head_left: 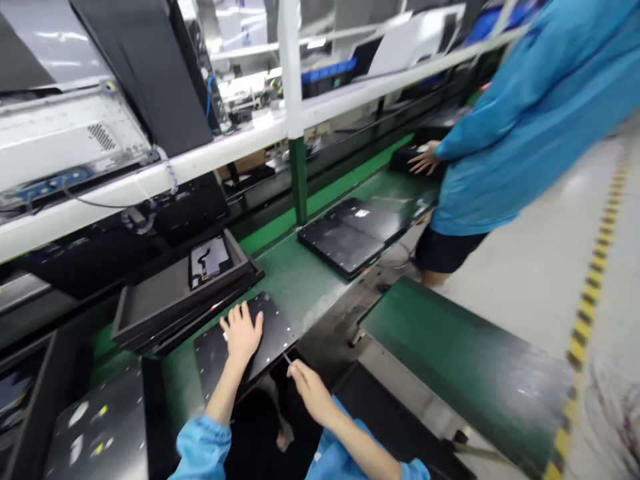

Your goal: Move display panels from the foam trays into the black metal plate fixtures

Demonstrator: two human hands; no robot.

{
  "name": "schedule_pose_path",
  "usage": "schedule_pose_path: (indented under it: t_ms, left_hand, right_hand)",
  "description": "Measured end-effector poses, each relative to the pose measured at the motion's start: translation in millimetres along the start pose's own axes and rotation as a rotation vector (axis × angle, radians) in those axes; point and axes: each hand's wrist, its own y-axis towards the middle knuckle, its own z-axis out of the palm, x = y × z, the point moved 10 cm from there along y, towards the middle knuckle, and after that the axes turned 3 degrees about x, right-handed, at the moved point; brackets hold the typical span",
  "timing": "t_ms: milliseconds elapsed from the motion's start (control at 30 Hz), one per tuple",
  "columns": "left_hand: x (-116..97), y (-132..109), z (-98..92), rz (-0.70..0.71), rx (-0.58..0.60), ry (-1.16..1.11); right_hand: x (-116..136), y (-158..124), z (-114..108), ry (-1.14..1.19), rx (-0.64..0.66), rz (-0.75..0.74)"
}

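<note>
black panel (pixel 273 327) lies on the green bench (pixel 285 273), long axis along the bench. left hand (pixel 243 333): fingers spread on panel top. right hand (pixel 310 387): fingers clamped on thin tool (pixel 287 359), nearer the panel's front edge.

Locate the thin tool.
Low and just left of centre in the head view, the thin tool pokes from the right hand by the edge of the black panel under the left hand.

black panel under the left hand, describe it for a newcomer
Find the long green bench. In front of the camera wearer lies a black panel dotted with small pale spots. Unlike its neighbours, it bears the spread left hand, with a thin tool in the right hand at its edge.
</note>
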Motion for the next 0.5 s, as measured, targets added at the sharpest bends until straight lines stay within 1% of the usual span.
schedule_pose_path:
  t_ms: [133,233,267,300,367,400,433,500]
  left_hand:
    - [1,6,8.2,0.002,-0.018,-0.012]
    - [0,-1,11.3,0.004,0.052,-0.050]
    - [-3,-7,13.6,0.042,0.099,-0.083]
    - [-9,-17,16.5,0.108,0.156,-0.124]
    - [-20,-46,22.3,0.274,0.274,-0.193]
    - [-22,-62,25.0,0.328,0.323,-0.204]
    - [-18,-76,27.2,0.345,0.358,-0.197]
    - [-3,-97,29.1,0.306,0.392,-0.150]
  right_hand:
    - [26,8,-22,-0.066,0.087,-0.018]
    - [43,4,-40,-0.216,0.132,0.016]
    - [45,3,-45,-0.289,0.134,0.041]
    - [47,3,-50,-0.367,0.133,0.072]
    - [50,3,-58,-0.517,0.115,0.122]
    - [52,5,-61,-0.580,0.108,0.135]
    - [55,7,-63,-0.635,0.104,0.141]
    - [61,13,-63,-0.731,0.116,0.139]
